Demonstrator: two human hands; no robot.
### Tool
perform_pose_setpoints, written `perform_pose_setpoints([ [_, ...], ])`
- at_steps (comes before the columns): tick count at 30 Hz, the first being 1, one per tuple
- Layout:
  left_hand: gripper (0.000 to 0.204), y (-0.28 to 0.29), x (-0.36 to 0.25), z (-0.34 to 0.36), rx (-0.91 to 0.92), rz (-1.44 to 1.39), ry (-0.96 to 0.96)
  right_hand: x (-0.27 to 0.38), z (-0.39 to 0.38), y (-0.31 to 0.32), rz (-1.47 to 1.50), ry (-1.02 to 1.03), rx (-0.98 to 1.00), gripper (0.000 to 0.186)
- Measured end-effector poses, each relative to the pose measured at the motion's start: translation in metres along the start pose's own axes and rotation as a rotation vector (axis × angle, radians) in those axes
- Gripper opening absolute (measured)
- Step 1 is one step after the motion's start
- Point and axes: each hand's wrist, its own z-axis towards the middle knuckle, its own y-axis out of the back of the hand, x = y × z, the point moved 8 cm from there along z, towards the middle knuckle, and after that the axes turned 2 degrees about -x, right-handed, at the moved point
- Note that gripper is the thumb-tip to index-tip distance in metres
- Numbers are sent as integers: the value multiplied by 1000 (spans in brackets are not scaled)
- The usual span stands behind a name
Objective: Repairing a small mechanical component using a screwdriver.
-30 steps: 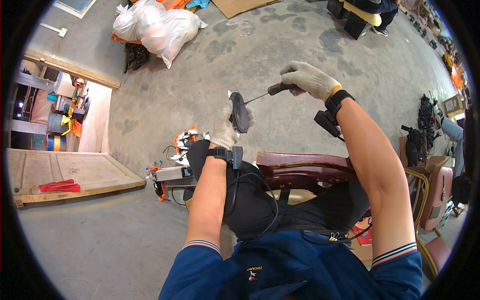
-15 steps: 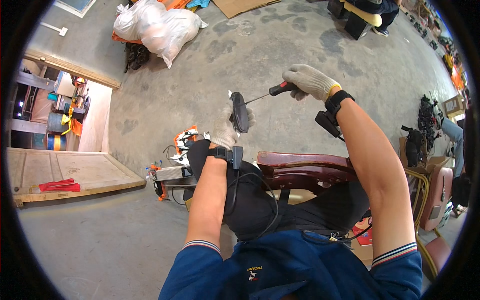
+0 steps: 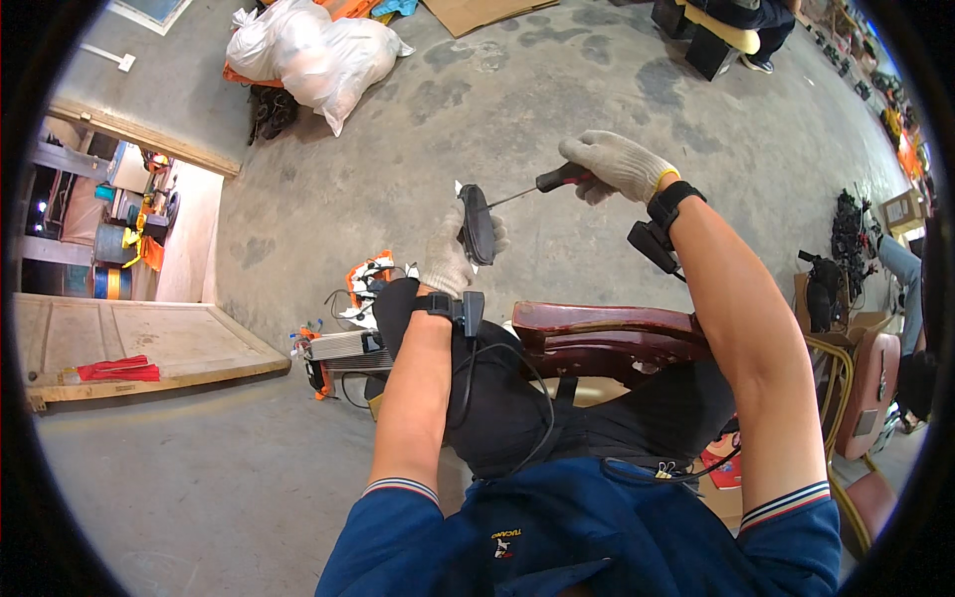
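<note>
My left hand [image 3: 448, 257], in a pale knitted work glove, grips a dark, flat oval part [image 3: 479, 225] from behind and holds it up on edge. Most of its fingers are hidden by that part. A screwdriver [image 3: 553, 180] with a black and red handle is in my gloved right hand [image 3: 615, 164], which closes around the back of the handle. The thin shaft slants down to the left, and its tip meets the face of the oval part near the middle. I cannot make out a screw there.
A dark red wooden piece [image 3: 607, 333] lies across my lap. White plastic bags [image 3: 313, 60] sit on the concrete floor at far left, and a wooden door [image 3: 149, 348] stands at left. Chairs [image 3: 867, 398] and boxes [image 3: 903, 211] are at right. Another person sits at far right.
My right hand has turned slightly on the screwdriver handle, with its fingers shifted over the grip. My left hand and the oval part have stayed in place.
</note>
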Motion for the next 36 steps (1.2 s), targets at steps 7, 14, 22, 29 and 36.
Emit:
perform_pose_setpoints([
  [7, 51, 0, 0, 1, -9, -3, -1, 1, 4, 3, -6, 95, -18, 36],
  [14, 52, 3, 2, 4, -1, 3, 31, 8, 2, -1, -48, 137, 6, 37],
  [22, 52, -3, -2, -1, -11, -5, -2, 2, 1, 2, -16, 16, 8, 35],
  [29, 52, -3, -1, -1, -7, -3, 7, 9, 2, 3, -30, 157, -35, 38],
  [36, 51, -4, -2, -2, 5, -8, 2, 3, -1, 0, 9, 28, 36, 37],
])
